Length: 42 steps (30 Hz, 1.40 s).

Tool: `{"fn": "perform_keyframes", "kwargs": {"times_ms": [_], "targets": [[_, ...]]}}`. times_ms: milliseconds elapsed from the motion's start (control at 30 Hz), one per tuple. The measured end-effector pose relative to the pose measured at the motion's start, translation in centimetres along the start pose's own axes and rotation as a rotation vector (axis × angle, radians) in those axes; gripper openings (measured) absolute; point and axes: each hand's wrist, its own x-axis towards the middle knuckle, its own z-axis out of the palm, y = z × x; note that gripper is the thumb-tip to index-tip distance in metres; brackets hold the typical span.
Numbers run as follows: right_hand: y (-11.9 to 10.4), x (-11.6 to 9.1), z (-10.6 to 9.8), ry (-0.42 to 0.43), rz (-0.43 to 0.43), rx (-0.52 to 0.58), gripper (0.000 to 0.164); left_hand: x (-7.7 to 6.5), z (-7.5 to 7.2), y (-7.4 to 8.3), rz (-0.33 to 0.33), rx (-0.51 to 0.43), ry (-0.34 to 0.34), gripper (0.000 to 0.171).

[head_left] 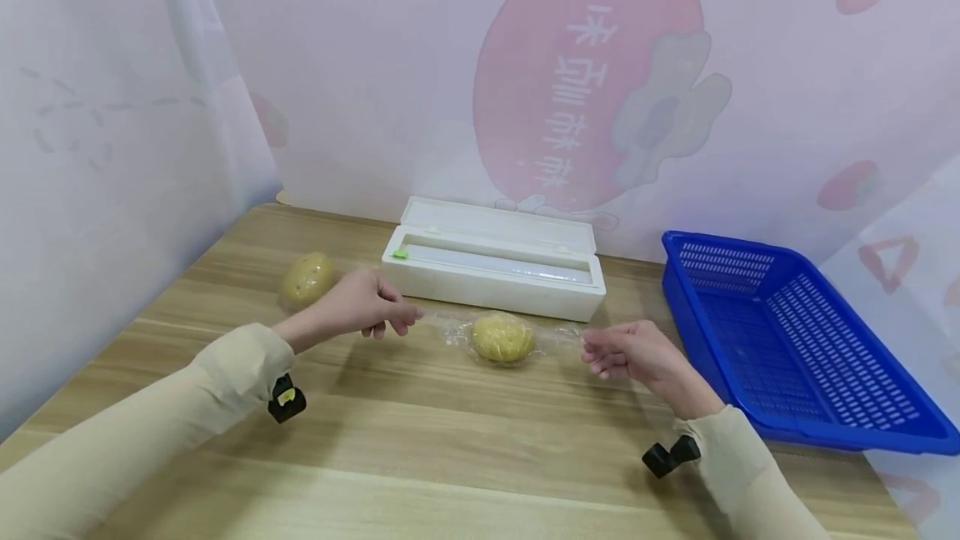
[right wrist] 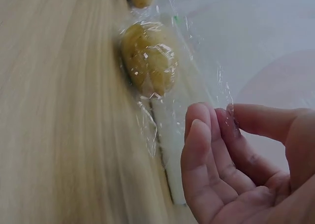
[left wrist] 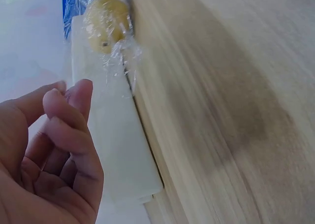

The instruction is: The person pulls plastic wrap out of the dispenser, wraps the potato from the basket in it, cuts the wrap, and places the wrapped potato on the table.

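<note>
A potato [head_left: 502,337] wrapped in clear plastic wrap [head_left: 555,338] is between my two hands, near the front of a white box. With thumb and fingertips, my right hand [head_left: 633,355] pinches the wrap's right end; in the right wrist view the thin film [right wrist: 224,88] runs up to those fingertips. On the other side, my left hand [head_left: 367,305] pinches the left end of the wrap, its other fingers curled. The left wrist view shows crinkled film around the potato [left wrist: 106,24], but the film at the left fingertips is hard to make out.
The white wrap dispenser box [head_left: 495,294] stands behind with its lid raised and a small green piece at its left. Another shiny potato [head_left: 307,280] lies behind my left wrist. A blue plastic basket [head_left: 705,348] sits at the right of the wooden table [head_left: 420,457]; a printed curtain hangs behind.
</note>
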Motion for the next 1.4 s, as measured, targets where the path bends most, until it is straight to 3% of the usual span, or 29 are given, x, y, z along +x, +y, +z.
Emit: {"fn": "perform_keyframes", "kwargs": {"times_ms": [167,333,500,867,1000,1133,1200,1300,1400], "targets": [[0.7,0.3,-0.1,0.012,-0.029,-0.147,0.032,0.3,0.7,-0.3,0.064,0.141,0.015,0.021],[0.8,1.1,0.1,0.074,-0.072,-0.343,0.016,1.2,1.4,-1.0,0.086,0.241,0.044,0.011],[0.4,2.1,0.5,0.131,-0.057,-0.450,0.010,2.1,1.9,-1.5,0.085,0.317,0.078,0.013],[0.4,3.2,1.1,0.128,-0.007,-0.526,0.009,3.2,2.3,-2.1,0.035,0.294,0.069,0.010],[0.5,3.1,1.5,0.149,-0.027,-0.566,0.009,3.5,2.3,-2.1,0.069,0.288,0.045,0.010],[0.4,2.5,1.5,0.139,-0.048,-0.662,0.021,3.4,2.0,-1.9,0.091,0.253,0.045,0.012],[0.2,2.0,1.4,0.104,-0.056,-0.698,0.028,3.1,1.7,-1.6,0.079,0.200,0.084,0.014],[-0.6,0.9,1.2,0.081,-0.087,-0.704,0.031,2.5,1.5,-0.3,0.098,0.159,0.208,0.017],[-1.9,-0.2,1.3,0.108,-0.175,-0.664,0.025,1.8,1.9,2.4,0.182,0.163,0.332,0.015]]}}
